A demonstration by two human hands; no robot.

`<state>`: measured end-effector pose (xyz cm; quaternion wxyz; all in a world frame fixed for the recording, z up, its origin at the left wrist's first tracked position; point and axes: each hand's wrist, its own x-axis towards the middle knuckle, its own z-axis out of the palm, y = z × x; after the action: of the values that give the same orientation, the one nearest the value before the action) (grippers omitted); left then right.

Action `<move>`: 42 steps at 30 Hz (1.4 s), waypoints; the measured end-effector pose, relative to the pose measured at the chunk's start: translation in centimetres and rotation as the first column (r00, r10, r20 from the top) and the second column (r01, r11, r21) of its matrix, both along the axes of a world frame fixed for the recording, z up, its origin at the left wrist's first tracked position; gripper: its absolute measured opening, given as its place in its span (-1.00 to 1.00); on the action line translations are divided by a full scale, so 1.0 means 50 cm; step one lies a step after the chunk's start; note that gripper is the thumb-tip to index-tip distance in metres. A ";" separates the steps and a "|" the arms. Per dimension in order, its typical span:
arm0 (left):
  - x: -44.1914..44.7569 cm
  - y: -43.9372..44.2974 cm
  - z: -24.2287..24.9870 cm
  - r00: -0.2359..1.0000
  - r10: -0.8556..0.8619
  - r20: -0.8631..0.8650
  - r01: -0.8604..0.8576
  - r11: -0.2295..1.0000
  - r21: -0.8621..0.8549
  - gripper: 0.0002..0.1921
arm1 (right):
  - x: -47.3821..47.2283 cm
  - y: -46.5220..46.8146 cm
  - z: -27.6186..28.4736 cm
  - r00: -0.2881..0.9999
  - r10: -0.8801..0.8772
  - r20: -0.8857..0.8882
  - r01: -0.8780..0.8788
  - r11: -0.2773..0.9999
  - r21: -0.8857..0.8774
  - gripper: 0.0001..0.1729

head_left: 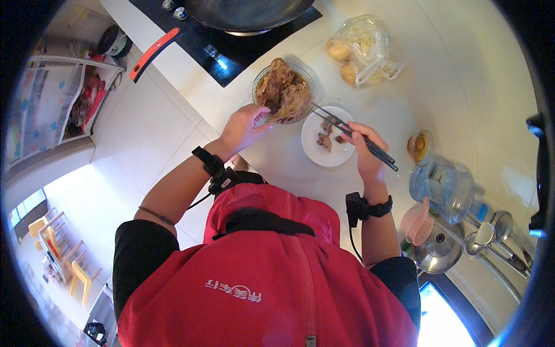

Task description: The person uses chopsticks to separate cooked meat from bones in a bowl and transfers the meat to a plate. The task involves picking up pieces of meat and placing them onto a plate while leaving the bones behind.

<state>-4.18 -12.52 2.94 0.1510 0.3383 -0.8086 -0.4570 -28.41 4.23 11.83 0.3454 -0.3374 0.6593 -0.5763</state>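
Note:
A clear bowl (pixel 313 82) heaped with large pieces of brown cooked meat (pixel 289 93) stands on the counter. My left hand (pixel 247 123) is at the bowl's near left rim, its thumb and fingers apart; no object shows between them. In my right hand (pixel 367 145) is a pair of dark chopsticks (pixel 342 126), slanting up and left across a white plate (pixel 308 145). Their tips reach the gap between plate and bowl, beside the meat. Several small meat pieces (pixel 324 142) lie on the plate.
A black wok (pixel 247 15) with a red handle (pixel 155 54) sits on the induction cooktop (pixel 230 56) beyond the bowl. Potatoes (pixel 339 50) and a plastic bag of sprouts (pixel 373 47) lie at the back. A blue water jug (pixel 442 186), pink cup (pixel 418 225) and ladles (pixel 475 245) line the right.

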 end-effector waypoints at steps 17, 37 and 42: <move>-0.018 -0.038 -0.105 0.998 0.060 0.024 -0.065 0.919 0.390 -0.82 | 0.063 -0.043 -0.020 0.999 -0.047 -0.014 0.047 0.999 0.009 -0.75; -0.023 -0.027 -0.060 0.998 0.066 0.015 -0.063 0.988 -0.141 -0.77 | 0.103 -0.094 -0.029 0.977 -0.173 0.129 0.161 0.982 0.099 -0.74; -0.052 -0.027 -0.011 1.000 -0.016 0.027 0.026 0.918 -0.395 -0.71 | 0.066 -0.067 -0.012 0.987 -0.155 0.047 0.149 0.982 0.113 -0.72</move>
<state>-6.77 -13.88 2.38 0.2019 0.2975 -0.8895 -0.2821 -25.11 0.90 11.21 0.3366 -0.2505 0.7036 -0.5734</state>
